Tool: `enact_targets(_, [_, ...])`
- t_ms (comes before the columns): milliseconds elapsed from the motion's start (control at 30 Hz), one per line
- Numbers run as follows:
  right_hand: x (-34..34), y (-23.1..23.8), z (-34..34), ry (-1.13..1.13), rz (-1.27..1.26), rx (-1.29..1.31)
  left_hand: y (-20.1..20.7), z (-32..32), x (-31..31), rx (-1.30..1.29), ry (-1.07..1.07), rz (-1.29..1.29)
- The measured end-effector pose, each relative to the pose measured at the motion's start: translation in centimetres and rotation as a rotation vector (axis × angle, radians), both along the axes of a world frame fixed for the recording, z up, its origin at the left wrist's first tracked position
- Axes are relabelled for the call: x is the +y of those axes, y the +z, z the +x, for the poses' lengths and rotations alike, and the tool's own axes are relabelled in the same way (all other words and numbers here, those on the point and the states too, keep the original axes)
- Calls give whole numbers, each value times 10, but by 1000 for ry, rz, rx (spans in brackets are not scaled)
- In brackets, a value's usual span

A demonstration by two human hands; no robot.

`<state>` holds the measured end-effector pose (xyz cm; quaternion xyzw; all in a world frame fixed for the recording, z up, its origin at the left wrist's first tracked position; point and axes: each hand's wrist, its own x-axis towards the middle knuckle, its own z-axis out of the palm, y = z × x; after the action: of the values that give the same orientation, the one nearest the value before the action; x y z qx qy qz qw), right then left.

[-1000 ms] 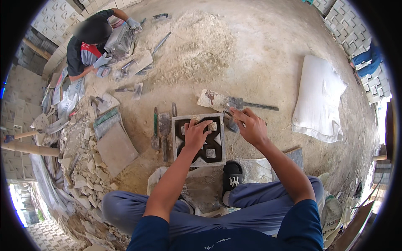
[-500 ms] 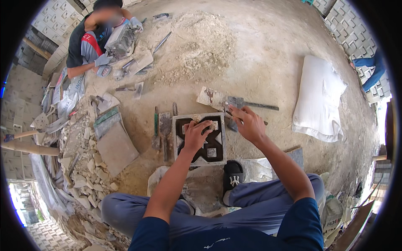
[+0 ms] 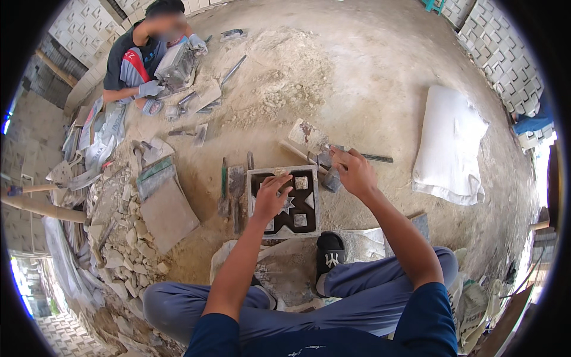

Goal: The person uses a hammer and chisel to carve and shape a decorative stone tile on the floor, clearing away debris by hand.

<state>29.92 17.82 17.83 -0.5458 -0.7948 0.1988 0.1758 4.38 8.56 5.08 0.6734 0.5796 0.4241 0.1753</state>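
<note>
A square grey mould (image 3: 318,205) stands on the ground before me, with dark material around pale square, triangular and star-shaped inserts. Over its left half lies my left hand (image 3: 270,199), palm down with fingers stretched out. It hides part of the pattern, and I cannot tell whether it presses on the inserts. Beyond the mould's far right corner, my right hand (image 3: 355,171) is closed around the handle of what looks like a trowel, mostly hidden by the fingers. The trowel's flat, pale-crusted blade (image 3: 307,135) points away to the left.
Left of the mould lie a green-handled tool (image 3: 223,187) and a flat trowel (image 3: 237,190). A wooden stick (image 3: 300,154) and a dark bar (image 3: 377,158) lie beyond. Rubble (image 3: 134,238) is at left, a white sack (image 3: 449,146) at right. A gloved co-worker (image 3: 143,59) squats far left.
My right hand has shifted slightly, and the trowel blade has moved away, uncovering the wooden stick. My left hand has drawn back toward me, showing more of the mould's far right part.
</note>
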Motion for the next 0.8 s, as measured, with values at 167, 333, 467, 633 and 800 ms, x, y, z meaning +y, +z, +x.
enact_targets(167, [23, -4, -6, -46, -96, -84, 13, -31, 4, 24, 229, 127])
enact_targets(333, [64, -32, -21, -71, -209, -179, -13, -64, 5, 99, 271, -25])
enact_targets(467, [104, -70, -27, -36, -188, -140, -28, -67, 18, -26, 256, -131])
enact_targets(633, [153, -92, -58, -67, -266, -256, -40, -76, 36, -53, 238, -105])
enact_targets(800, [208, -117, -94, -75, -228, -285, -30, -73, 46, 25, 208, -194])
